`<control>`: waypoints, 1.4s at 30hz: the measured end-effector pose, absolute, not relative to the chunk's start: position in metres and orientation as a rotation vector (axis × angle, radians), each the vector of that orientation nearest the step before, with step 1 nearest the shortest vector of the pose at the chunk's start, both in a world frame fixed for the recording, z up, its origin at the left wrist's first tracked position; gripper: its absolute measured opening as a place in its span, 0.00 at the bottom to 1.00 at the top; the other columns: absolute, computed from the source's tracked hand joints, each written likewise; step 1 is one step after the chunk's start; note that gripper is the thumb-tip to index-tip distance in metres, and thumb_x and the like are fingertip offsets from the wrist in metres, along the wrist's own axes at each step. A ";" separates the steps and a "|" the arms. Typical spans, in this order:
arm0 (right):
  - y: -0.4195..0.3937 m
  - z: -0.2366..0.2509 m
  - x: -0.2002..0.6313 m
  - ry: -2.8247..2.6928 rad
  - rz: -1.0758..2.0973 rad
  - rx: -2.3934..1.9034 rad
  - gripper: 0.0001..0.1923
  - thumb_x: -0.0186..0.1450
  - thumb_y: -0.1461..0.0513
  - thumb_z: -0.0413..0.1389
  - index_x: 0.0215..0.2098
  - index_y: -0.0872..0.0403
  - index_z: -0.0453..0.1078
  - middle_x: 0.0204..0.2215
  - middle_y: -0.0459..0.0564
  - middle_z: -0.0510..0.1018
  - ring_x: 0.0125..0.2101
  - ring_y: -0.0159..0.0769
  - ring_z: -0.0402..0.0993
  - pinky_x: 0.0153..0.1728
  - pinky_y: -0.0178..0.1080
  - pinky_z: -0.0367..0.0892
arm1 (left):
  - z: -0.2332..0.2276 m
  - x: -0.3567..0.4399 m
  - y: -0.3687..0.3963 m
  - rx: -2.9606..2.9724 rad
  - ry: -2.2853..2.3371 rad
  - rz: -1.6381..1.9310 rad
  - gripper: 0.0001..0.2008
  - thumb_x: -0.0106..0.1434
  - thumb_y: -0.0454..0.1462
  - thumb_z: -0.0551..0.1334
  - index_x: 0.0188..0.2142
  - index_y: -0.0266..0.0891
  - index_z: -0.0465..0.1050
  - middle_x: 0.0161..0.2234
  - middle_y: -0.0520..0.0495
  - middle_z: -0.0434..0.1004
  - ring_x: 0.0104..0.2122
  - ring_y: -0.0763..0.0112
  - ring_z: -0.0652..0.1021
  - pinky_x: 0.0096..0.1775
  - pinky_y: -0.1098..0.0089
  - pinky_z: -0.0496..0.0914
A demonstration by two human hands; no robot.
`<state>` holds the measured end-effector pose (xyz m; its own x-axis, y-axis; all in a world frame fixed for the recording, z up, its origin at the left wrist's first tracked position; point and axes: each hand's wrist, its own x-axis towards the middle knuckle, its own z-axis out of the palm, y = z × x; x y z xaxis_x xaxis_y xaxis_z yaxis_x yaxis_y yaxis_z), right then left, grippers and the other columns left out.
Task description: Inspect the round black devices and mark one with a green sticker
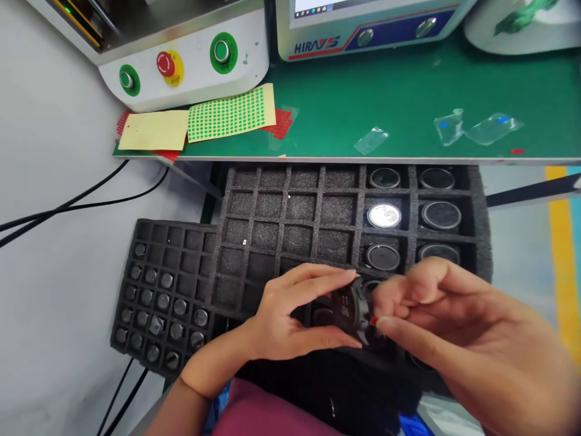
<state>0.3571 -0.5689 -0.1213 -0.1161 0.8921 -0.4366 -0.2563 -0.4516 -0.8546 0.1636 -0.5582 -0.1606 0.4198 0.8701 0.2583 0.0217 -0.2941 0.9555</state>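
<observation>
Round black part [351,312] being held over foam tray [272,212]
It is being pinched between the closed fingers of left hand [290,318] and right hand [436,315].

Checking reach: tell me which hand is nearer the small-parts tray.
Left. The left hand is just right of the small-parts tray; the right hand lies farther right, beyond the round black part.

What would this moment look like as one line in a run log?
left hand: holds round black part | right hand: pinches tiny red dot against it | below: black foam tray
</observation>
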 end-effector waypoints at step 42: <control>-0.579 -0.141 0.332 -0.267 1.919 -1.134 0.25 0.46 0.60 0.76 0.35 0.49 0.68 0.26 0.41 0.71 0.27 0.28 0.70 0.27 0.27 0.71 | -0.162 0.159 -0.553 1.637 0.675 1.021 0.34 0.58 0.40 0.72 0.63 0.49 0.65 0.52 0.42 0.78 0.44 0.64 0.82 0.46 0.66 0.79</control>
